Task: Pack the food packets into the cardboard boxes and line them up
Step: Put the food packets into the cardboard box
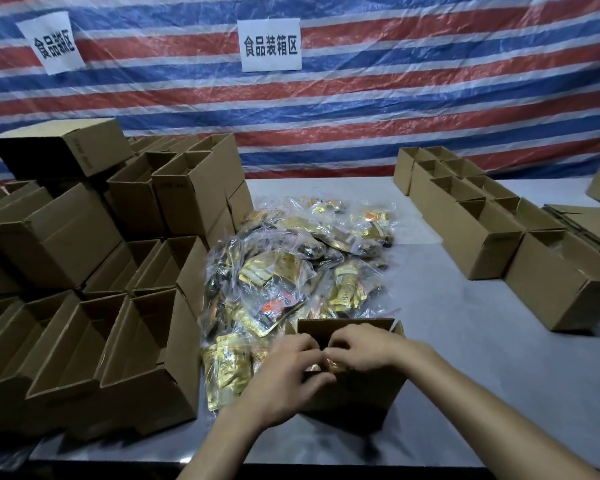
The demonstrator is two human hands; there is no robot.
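being pinched at the mouth of the open cardboard box (361, 396), near centre: one gold food packet (335, 367), gripped by curled fingers of left hand (284, 374) and right hand (366, 348) alike. box interior is judged directly beneath both grips; neither hand is nearer. packet pile (291, 268) is heaped just beyond.

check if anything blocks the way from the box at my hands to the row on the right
Nothing visible does: bare table lies between the open box and the row of boxes; the packet pile sits left of that path.
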